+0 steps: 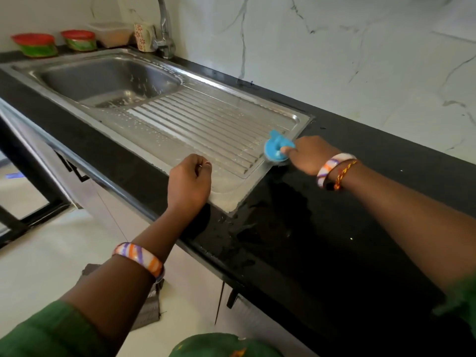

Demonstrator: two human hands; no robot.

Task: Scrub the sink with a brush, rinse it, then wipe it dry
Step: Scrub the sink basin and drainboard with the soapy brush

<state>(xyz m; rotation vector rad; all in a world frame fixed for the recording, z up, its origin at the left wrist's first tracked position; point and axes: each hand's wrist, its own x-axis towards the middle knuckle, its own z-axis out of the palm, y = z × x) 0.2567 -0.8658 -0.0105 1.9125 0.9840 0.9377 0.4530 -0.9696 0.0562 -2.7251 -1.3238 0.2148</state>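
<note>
A steel sink (85, 99) with a ribbed drainboard (206, 127) is set into a black counter, and soapy foam streaks both. My right hand (307, 155) grips a round blue brush (277, 148) pressed on the drainboard's right rim. My left hand (189, 181) rests as a loose fist on the drainboard's near edge, holding nothing. The chrome tap (163, 29) stands behind the basin; no water runs from it.
The black counter (322, 228) to the right of the sink is wet. Two red-lidded bowls (36, 45), a clear lidded box (110, 34) and a patterned cup (143, 37) stand behind the basin. A dark cloth (150, 305) lies on the floor below.
</note>
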